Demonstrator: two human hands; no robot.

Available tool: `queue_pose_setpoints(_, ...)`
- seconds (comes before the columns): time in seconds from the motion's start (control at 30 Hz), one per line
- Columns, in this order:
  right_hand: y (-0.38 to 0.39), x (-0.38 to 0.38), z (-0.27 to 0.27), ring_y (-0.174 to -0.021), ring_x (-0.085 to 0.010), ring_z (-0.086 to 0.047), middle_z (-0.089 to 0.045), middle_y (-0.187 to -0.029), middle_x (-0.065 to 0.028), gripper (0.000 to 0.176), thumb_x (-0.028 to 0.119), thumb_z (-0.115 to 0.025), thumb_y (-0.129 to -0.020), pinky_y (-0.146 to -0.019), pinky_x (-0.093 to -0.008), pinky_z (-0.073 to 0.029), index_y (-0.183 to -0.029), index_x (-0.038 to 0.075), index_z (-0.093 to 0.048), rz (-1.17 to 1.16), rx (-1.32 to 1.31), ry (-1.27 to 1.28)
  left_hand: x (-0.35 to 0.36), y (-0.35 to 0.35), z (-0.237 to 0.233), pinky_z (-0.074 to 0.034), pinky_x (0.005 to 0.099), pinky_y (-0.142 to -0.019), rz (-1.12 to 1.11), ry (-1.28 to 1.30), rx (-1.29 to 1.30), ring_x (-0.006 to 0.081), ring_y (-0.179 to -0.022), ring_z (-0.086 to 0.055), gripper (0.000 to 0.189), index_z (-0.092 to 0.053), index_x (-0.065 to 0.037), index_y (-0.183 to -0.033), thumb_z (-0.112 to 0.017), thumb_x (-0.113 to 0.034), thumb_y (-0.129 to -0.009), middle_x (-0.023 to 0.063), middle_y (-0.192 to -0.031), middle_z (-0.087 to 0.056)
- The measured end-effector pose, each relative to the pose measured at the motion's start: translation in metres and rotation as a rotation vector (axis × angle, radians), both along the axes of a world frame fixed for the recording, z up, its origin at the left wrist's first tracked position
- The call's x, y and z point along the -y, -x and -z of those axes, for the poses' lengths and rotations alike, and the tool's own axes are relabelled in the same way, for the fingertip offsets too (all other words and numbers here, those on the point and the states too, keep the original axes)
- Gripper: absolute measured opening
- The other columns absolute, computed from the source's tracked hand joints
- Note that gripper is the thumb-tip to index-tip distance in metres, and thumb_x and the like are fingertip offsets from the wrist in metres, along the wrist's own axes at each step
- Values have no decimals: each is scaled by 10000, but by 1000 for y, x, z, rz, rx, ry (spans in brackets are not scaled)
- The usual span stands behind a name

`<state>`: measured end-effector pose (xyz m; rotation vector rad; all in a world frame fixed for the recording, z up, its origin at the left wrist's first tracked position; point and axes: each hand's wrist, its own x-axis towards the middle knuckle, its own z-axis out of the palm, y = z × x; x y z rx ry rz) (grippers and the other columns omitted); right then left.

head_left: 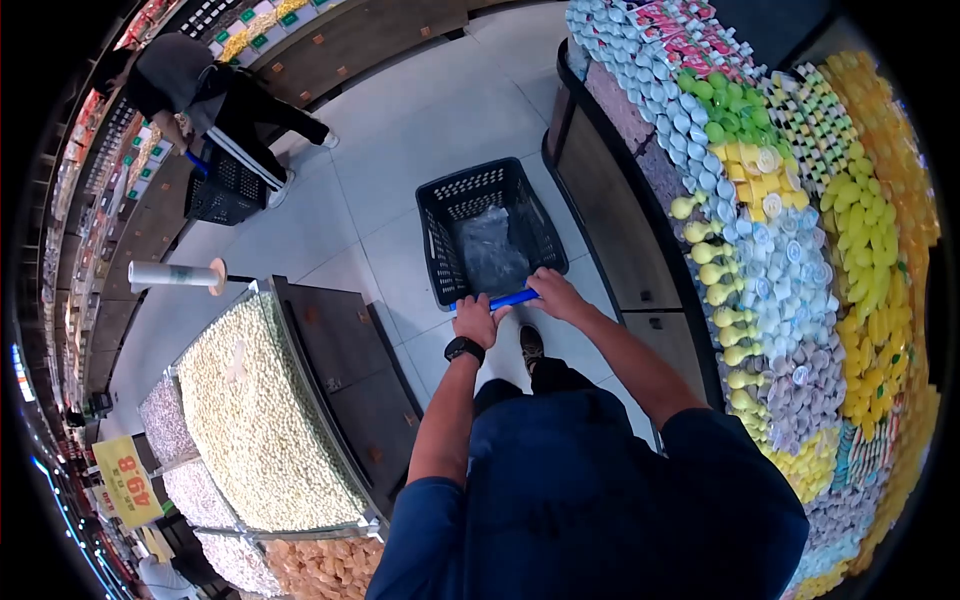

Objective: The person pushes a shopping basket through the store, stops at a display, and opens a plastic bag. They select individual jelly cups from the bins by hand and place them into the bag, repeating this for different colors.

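Ahead of me on the floor is a black shopping basket (432,240) with a blue handle (512,298) along its near side. Crumpled clear plastic (492,250) lies inside it. My left hand (479,320), with a dark watch on the wrist, is closed around the left end of the handle. The right end is in the grip of my right hand (554,294).
To my left stands a bin of pale beans or nuts (265,420) with a plastic bag roll (172,276). A display of wrapped sweets (785,260) runs along my right. Another person (215,110) holds a second basket (228,190) at upper left. Tiled floor (400,120) lies between.
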<state>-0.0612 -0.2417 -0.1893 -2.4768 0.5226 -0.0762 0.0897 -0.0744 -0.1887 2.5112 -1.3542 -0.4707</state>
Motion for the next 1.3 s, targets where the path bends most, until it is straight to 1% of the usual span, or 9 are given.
queue_pose_setpoints(0.13, -50, 42, 1, -1007, -320, -554, -576, -1045, -126, 270, 193, -781, -797, -853, -427, -471, -985, 85, -620, 52, -37, 6, 45, -45, -3, -497, 494, -822, -23, 13, -17, 394, -970, -571, 602, -628, -24, -1067, -586, -597, -890, 210, -992, -626)
queue_pose_setpoints(0.17, -64, 53, 1, -1007, -320, -554, -576, -1045, -126, 270, 193, -781, -797, -853, -427, -471, -985, 85, -620, 50, -42, -1, 57, -60, -2, -518, 540, -821, -25, -107, -70, 365, -1104, -558, 632, -623, -73, -1148, -558, -640, -876, 168, -1107, -604)
queue_pose_setpoints(0.3, -107, 96, 3, -1005, -321, -558, -576, -1038, -132, 276, 187, -788, -793, -854, -423, -472, -989, 81, -625, 33, -48, -4, 100, -107, -10, -518, 526, -820, -13, -124, -71, 347, -1113, -557, 609, -634, -91, -1139, -538, -638, -888, 151, -1098, -616)
queue_pose_setpoints(0.4, -148, 128, 6, -996, -317, -564, -578, -1033, -131, 262, 182, -787, -802, -843, -421, -477, -988, 81, -633, 25, -62, -12, 128, -143, -7, -518, 522, -774, -13, 17, -13, 367, -982, -589, 549, -628, -59, -1047, -594, -582, -885, 166, -1008, -632)
queue_pose_setpoints(0.6, -217, 164, 10, -984, -294, -582, -570, -994, -101, 291, 195, -828, -756, -799, -422, -500, -961, 115, -637, 154, -87, 144, 175, -222, -8, -516, 519, -801, 30, -4, -70, 346, -1044, -583, 471, -627, -73, -1060, -595, -519, -911, 142, -1036, -634)
queue_pose_setpoints(0.93, -312, 219, 22, -984, -311, -600, -588, -1015, -85, 270, 214, -791, -772, -787, -455, -505, -979, 128, -641, 276, -72, 170, 253, -373, 3, -500, 507, -746, 447, 32, -240, 391, -932, -620, 349, -600, -68, -1032, -581, -407, -952, 183, -960, -659)
queue_pose_setpoints(1.03, -336, 240, 29, -966, -308, -607, -601, -1004, -86, 269, 214, -788, -774, -774, -455, -501, -982, 129, -640, 288, 14, 151, 277, -401, -3, -499, 485, -733, 461, 35, -184, 348, -930, -602, 339, -588, -90, -1006, -589, -422, -933, 123, -928, -643)
queue_pose_setpoints(1.27, -381, 290, 15, -922, -302, -641, -639, -921, -97, 262, 292, -756, -806, -749, -443, -503, -949, 112, -631, 200, -111, 7, 323, -449, -1, -496, 472, -775, 466, 85, -172, 351, -958, -584, 342, -600, -71, -1066, -657, -367, -904, 138, -1012, -612)
queue_pose_setpoints(1.3, -387, 295, 18, -876, -315, -655, -660, -888, -104, 282, 339, -736, -819, -728, -458, -503, -950, 112, -632, 179, -78, 27, 327, -453, -1, -491, 462, -810, 385, 233, -178, 358, -990, -573, 375, -600, -60, -1102, -689, -352, -883, 154, -1047, -596)
